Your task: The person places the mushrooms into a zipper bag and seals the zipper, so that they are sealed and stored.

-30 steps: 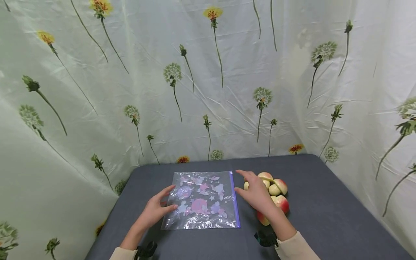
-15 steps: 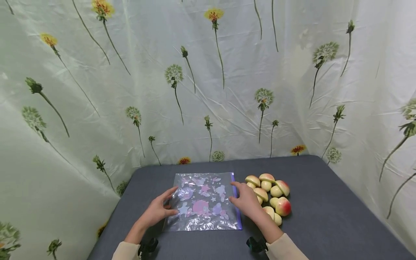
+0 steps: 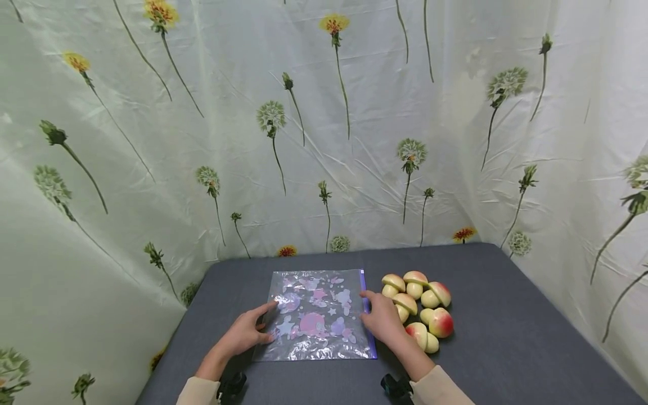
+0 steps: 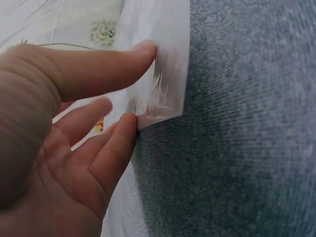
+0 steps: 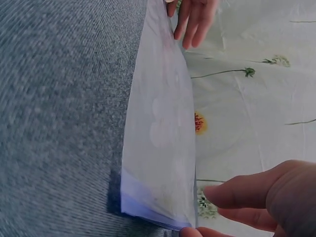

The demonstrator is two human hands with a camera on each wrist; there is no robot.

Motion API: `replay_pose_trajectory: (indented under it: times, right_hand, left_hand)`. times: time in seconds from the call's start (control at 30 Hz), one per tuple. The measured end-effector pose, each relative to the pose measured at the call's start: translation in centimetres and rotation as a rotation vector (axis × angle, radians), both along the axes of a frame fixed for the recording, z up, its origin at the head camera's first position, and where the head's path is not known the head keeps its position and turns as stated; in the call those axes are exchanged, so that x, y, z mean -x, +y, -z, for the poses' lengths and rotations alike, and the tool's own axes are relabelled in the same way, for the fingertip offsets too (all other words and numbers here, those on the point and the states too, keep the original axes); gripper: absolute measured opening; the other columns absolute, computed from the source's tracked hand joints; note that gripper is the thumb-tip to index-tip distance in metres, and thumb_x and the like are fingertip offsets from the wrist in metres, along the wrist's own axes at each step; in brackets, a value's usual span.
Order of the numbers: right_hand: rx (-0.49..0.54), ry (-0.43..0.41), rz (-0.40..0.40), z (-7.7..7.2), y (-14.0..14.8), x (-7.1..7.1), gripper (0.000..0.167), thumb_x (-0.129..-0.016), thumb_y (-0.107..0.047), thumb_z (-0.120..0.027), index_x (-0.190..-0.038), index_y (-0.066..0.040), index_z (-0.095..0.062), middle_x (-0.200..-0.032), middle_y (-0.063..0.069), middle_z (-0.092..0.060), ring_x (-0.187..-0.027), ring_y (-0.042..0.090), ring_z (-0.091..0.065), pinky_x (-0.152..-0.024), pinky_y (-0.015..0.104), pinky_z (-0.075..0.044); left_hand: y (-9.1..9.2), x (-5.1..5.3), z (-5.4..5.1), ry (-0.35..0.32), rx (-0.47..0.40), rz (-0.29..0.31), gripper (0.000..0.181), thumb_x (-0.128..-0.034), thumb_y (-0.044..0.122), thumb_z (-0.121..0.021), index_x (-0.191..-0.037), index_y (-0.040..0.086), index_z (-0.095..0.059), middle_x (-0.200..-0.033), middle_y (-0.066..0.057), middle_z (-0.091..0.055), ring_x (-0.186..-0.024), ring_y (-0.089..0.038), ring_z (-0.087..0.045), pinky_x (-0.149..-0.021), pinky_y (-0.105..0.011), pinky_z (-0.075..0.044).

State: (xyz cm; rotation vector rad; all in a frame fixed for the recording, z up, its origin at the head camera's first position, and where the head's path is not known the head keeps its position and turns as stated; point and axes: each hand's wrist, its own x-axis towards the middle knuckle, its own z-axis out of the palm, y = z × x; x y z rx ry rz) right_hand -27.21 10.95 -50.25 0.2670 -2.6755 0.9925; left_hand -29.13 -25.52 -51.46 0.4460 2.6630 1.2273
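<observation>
A clear zip bag (image 3: 316,312) printed with pink, purple and blue figures lies flat on the table. A purple zip strip (image 3: 371,332) runs along its right side. My left hand (image 3: 243,333) rests at the bag's left edge, fingers and thumb spread; in the left wrist view its fingertips meet the clear film (image 4: 170,74). By the zip side is my right hand (image 3: 383,319), with thumb and fingers apart. In the right wrist view a fingertip sits close to the purple strip (image 5: 153,216); whether it touches cannot be made out.
Several mushroom-shaped objects (image 3: 415,281) with cream stems and yellow-red caps are grouped right of the bag, just beyond my right hand. A dark grey cloth (image 3: 496,320) covers the table. Behind it hangs a white curtain (image 3: 304,169) with dandelion prints.
My right hand has moved left and down from over the mushroom-shaped objects to the bag's zip side. My left hand has lowered slightly along the left edge. The bag stays in place.
</observation>
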Motion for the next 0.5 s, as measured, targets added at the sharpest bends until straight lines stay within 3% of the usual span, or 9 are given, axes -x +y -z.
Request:
replay_pose_trajectory:
  times: [0.1, 0.3, 0.5]
  right_hand:
    - [0.006, 0.015, 0.006, 0.14, 0.05, -0.03, 0.044, -0.071, 0.001, -0.078, -0.114, -0.001, -0.072, -0.101, 0.015, -0.072, -0.085, 0.024, -0.064, -0.072, 0.045, -0.052]
    - [0.019, 0.02, 0.0, 0.62, 0.14, 0.1, 0.037, -0.071, 0.004, -0.076, -0.107, -0.003, -0.074, -0.08, 0.003, -0.065, -0.069, 0.015, -0.055, -0.061, 0.035, -0.046]
    - [0.007, 0.007, -0.007, 1.0, 0.21, 0.47, 0.03, -0.071, 0.007, -0.073, -0.099, -0.003, -0.074, -0.067, -0.004, -0.053, -0.062, 0.011, -0.048, -0.056, 0.029, -0.04]
  left_hand:
    - [0.0, -0.01, 0.09, 0.012, 0.042, 0.003, 0.079, -0.0749, 0.001, -0.087, -0.146, 0.008, -0.052, -0.148, -0.029, -0.043, -0.127, -0.047, -0.051, -0.09, -0.044, -0.053]
    - [-0.04, 0.12, -0.03, 0.046, 0.076, 0.05, 0.067, -0.0757, 0.001, -0.086, -0.137, 0.0, -0.059, -0.149, -0.024, -0.046, -0.134, -0.046, -0.044, -0.092, -0.04, -0.052]
    - [0.16, 0.44, -0.08, 0.088, 0.155, 0.071, 0.067, -0.0744, 0.004, -0.088, -0.135, -0.004, -0.06, -0.147, -0.023, -0.048, -0.125, -0.044, -0.054, -0.088, -0.04, -0.054]
